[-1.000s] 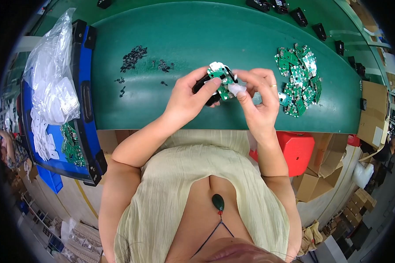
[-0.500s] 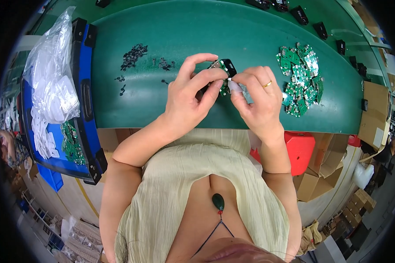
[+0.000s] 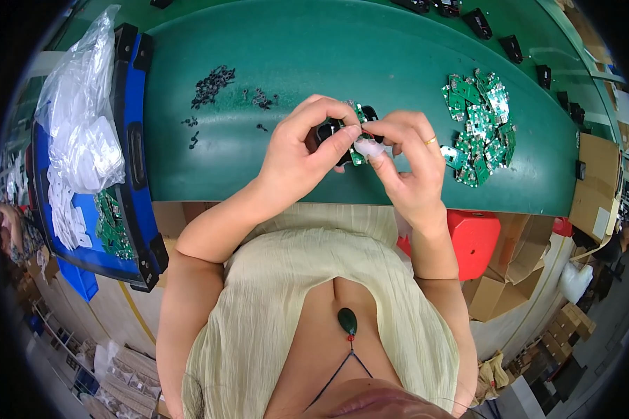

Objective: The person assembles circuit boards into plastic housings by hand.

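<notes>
Over the green work surface [image 3: 286,178] my two hands meet at a black plastic housing [image 3: 370,112] with a green circuit board [image 3: 357,159]. My left hand [image 3: 306,143] is closed around the housing and board, its thumb and index finger pinched at the board's middle. From the other side my right hand [image 3: 414,150] is closed too, fingers bent against the board. A whitish translucent cover [image 3: 368,147] sits at its thumb tip. A thin reddish line, perhaps a wire, shows between the fingertips; what the right fingers pinch is mostly hidden.
Small black parts [image 3: 213,86] lie in clusters at left. A pile of green circuit boards [image 3: 479,129] is at right. A blue crate [image 3: 136,105] with a clear plastic bag [image 3: 84,126] stands far left. Black housings [image 3: 511,49] line the far side; a red stool [image 3: 474,244] stands below.
My right thumb with its whitish cover has turned sideways across the board. The housing and board have tilted and shifted slightly, and the left fingertips have moved down a little.
</notes>
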### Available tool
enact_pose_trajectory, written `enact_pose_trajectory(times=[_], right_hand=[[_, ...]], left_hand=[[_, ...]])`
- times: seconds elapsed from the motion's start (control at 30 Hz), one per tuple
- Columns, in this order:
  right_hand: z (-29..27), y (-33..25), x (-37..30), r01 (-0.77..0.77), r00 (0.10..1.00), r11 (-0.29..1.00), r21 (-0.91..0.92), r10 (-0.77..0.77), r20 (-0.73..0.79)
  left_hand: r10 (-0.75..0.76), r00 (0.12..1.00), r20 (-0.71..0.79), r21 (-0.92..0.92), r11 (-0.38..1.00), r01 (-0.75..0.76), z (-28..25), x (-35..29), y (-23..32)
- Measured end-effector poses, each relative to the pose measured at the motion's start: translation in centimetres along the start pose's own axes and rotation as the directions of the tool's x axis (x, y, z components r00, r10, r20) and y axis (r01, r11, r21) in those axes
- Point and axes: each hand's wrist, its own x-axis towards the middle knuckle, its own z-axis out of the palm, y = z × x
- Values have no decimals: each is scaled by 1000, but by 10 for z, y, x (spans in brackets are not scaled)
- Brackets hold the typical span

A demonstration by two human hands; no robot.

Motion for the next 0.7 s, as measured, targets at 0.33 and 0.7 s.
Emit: enact_pose_trajectory(times=[0.33,0.7], right_hand=[[-1,5,-4,54,997,992,111,-47,-65],[-6,2,-3,310,947,934,-175,-320,-30]], left_hand=[[-268,937,223,-183,933,310,-5,-4,15],[141,989,-37,261,957,-126,0,-11,17]])
